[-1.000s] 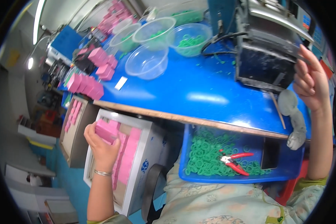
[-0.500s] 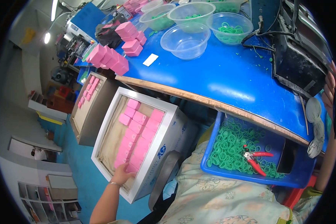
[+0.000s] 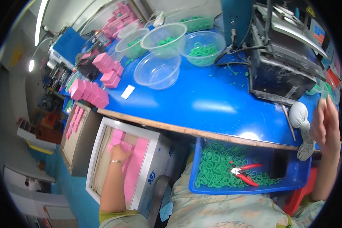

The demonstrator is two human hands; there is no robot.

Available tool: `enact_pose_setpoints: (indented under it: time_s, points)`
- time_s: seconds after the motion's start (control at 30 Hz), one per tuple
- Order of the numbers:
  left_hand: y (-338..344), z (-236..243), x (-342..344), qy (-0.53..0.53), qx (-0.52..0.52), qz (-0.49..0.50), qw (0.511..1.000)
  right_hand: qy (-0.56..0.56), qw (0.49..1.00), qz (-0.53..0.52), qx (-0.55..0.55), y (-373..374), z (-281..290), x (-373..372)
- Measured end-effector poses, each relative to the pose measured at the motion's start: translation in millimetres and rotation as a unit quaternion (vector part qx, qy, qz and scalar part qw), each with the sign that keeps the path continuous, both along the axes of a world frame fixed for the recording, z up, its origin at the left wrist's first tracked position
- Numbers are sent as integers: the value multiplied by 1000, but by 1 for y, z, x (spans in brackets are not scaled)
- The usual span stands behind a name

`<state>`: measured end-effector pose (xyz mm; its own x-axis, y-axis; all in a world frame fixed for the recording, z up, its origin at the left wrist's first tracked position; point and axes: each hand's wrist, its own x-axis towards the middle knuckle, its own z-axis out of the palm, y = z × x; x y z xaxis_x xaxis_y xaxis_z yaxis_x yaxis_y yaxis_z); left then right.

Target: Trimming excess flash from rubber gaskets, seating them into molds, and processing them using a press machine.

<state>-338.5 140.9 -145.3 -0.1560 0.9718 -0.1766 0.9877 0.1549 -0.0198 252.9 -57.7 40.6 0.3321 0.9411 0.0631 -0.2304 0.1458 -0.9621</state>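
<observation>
My left hand [image 3: 121,152] reaches into a white-framed box [image 3: 152,144] lined with beige cloth. Its fingers close round a small pink block [image 3: 127,145], partly hidden by the hand. More pink blocks [image 3: 135,171] lie in rows around it, one row running beneath my wrist. At the far right my right hand [image 3: 325,125] is raised beside the table, its fingers drawn together and pointing up. Whatever its fingertips hold is too small and blurred to make out. A hank of pale grey cord [image 3: 303,127] hangs over the table edge beside it.
Below the table edge, a blue tray [image 3: 250,190] holds many green rings [image 3: 212,167] and red-handled pliers [image 3: 245,174]. On the blue table [image 3: 209,102] are clear bowls [image 3: 157,72], stacked pink blocks [image 3: 89,93], a white card [image 3: 128,92] and a black machine [image 3: 281,72].
My left hand has moved up along the rows to the far part of the box. The right hand has come further into view. The whole view has shifted.
</observation>
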Motion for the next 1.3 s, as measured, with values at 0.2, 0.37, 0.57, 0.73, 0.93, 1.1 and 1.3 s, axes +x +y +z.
enact_pose_setpoints:
  time_s: [0.2, 0.37, 0.57, 0.73, 0.93, 1.1, 1.3]
  points:
    - [7, -3, 17, 43, 2, 44, 998, -98, 990, 75, 73, -44, -5, -17]
    - [-3, -38, -13, -168, 147, 67, 973, -79, 993, 81, -28, -47, -3, -37]
    - [-72, 47, 104, -832, 100, 81, 539, 60, 970, 179, -154, -36, -10, -73]
    - [-119, 90, 223, -793, -80, -29, 603, 29, 941, 321, -101, -24, -56, -107]
    - [-147, 114, 284, -452, 155, -425, 769, 30, 959, 267, -87, -7, -73, -152]
    - [-140, 118, 305, -520, -2, -534, 667, -183, 957, 205, -98, -18, -80, -145]
    - [-146, 108, 300, -717, -161, -363, 572, -267, 943, 197, -7, -16, -77, -133]
